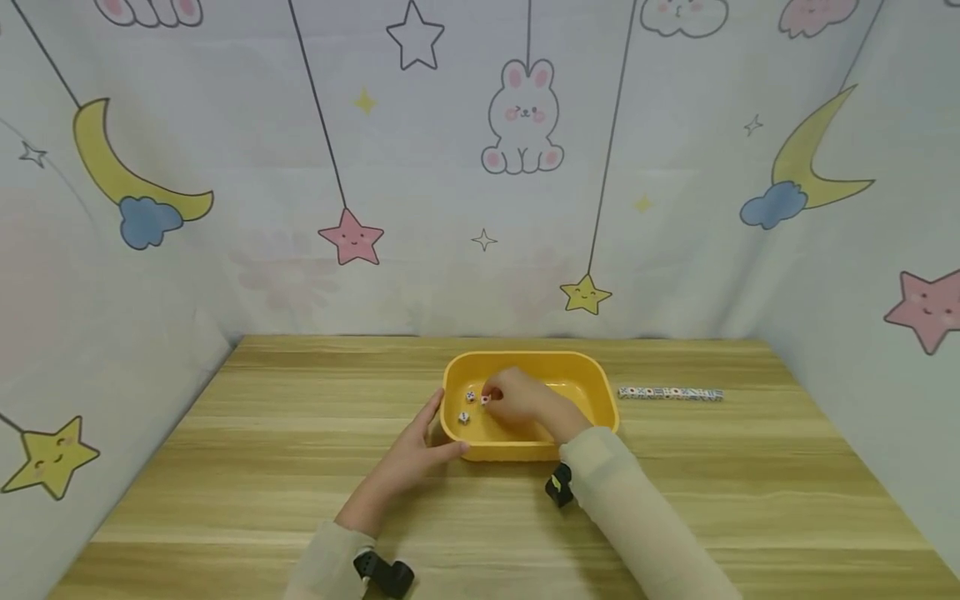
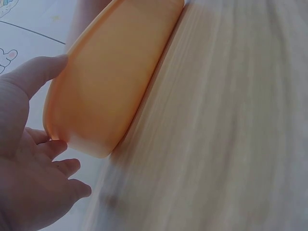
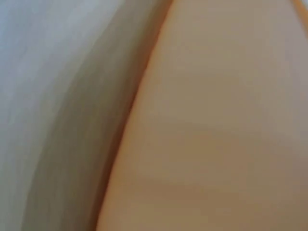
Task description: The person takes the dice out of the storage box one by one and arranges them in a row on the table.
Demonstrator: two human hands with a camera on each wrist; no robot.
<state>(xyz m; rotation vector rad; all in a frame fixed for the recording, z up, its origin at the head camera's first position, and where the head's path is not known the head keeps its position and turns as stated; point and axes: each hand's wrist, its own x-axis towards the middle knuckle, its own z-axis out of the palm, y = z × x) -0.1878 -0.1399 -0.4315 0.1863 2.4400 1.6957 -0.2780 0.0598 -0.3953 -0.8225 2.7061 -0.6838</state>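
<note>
A yellow plastic tray (image 1: 480,452) stands on the table, with two loose dice, one die (image 1: 470,397) behind another die (image 1: 463,417), at the left of its floor. My right hand (image 1: 525,400) reaches inside the tray and pinches a white die (image 1: 485,400) with a red pip, close beside those two. At the tray's left end, my left hand (image 1: 416,450) touches the outside with its fingers spread; in the left wrist view the thumb (image 2: 45,72) lies against the tray's rim. The right wrist view holds only the blurred tray wall (image 3: 207,134) close up, with no fingers visible.
To the right of the tray, a straight row of dice (image 1: 671,393) lies on the wood-grain table (image 1: 315,408). A patterned curtain (image 1: 450,167) rises behind the table's far edge and along both sides.
</note>
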